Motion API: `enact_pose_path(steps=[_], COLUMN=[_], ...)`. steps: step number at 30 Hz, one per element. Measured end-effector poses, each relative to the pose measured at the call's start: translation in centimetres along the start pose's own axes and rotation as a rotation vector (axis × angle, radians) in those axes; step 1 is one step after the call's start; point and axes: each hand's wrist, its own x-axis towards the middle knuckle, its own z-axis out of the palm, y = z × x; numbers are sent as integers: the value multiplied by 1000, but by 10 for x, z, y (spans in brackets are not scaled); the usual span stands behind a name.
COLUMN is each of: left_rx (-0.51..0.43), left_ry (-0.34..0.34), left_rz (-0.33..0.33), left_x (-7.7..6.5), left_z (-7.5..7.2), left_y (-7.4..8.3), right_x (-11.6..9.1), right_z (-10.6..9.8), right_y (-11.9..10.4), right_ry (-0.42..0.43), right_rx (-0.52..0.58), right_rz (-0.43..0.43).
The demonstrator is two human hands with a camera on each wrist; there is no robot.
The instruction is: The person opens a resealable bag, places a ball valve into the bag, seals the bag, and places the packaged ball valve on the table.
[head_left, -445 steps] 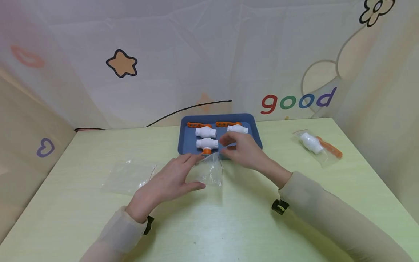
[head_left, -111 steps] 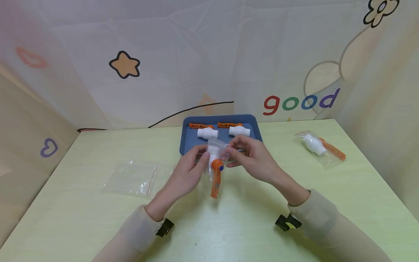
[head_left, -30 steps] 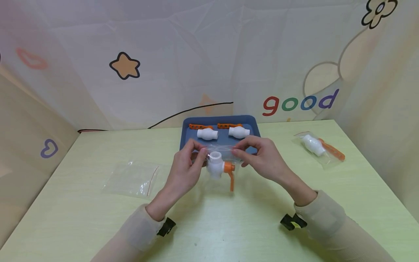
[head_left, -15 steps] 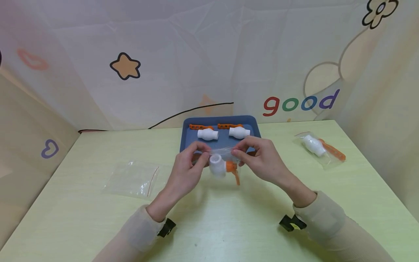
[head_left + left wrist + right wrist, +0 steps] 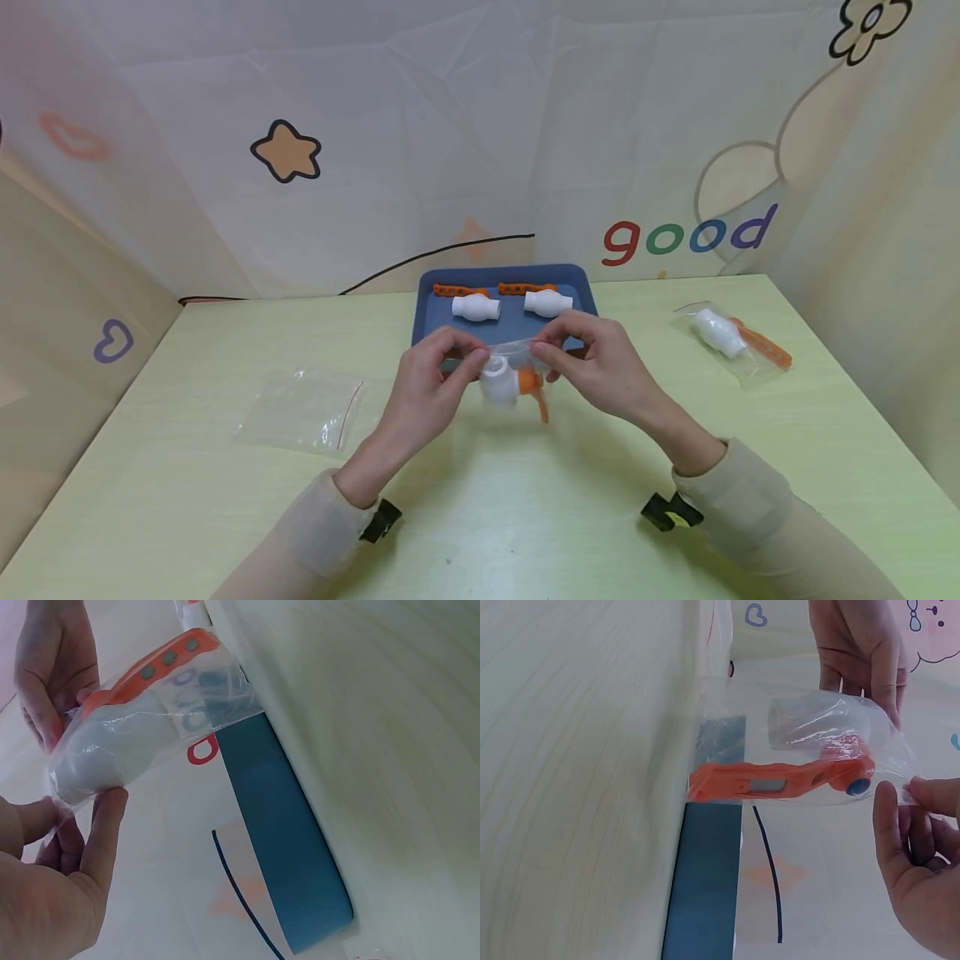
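Has a clear plastic bag (image 5: 300, 408) lying flat on the table (image 5: 480, 517), toward the left edge. Pinches the upper edge of another clear bag, the lifted bag (image 5: 512, 346), between thumb and fingers of the left hand (image 5: 420, 383). Shows, in the back left part of a blue tray (image 5: 429, 323) at the table's back edge, a white valve (image 5: 476, 307) with its orange handle behind. Holds the lifted bag upright in front of the tray with the bagged valve (image 5: 498, 383) inside, white open end up, orange lever down on the right. Has a second white valve (image 5: 549, 303) toward the tray's back right corner, again with an orange handle behind. Pinches the lifted bag's other side between thumb and fingers of the right hand (image 5: 603, 367). Shows a filled bag (image 5: 745, 372), holding a white-and-orange valve, near the table's back right corner.
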Motion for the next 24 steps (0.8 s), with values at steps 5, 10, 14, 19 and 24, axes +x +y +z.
enact_pose_path(steps=[5,10,14,19,24], left_rx=[43,90,118,150,136], left_ry=[5,0,-11,-34,-44], left_rz=[58,86,109,139,126], left_x=[0,-1,-1,-1,-1], left_z=[1,1,1,0,1], left_y=[1,1,1,0,-1], right_x=[0,0,0,1,2], right_z=[0,1,1,1,2], right_y=[1,2,2,1,0], right_ry=[-14,-26,-42,-65,-72], right_rx=[22,21,19,-9,-59], right_rz=[5,14,-6,-44,-75])
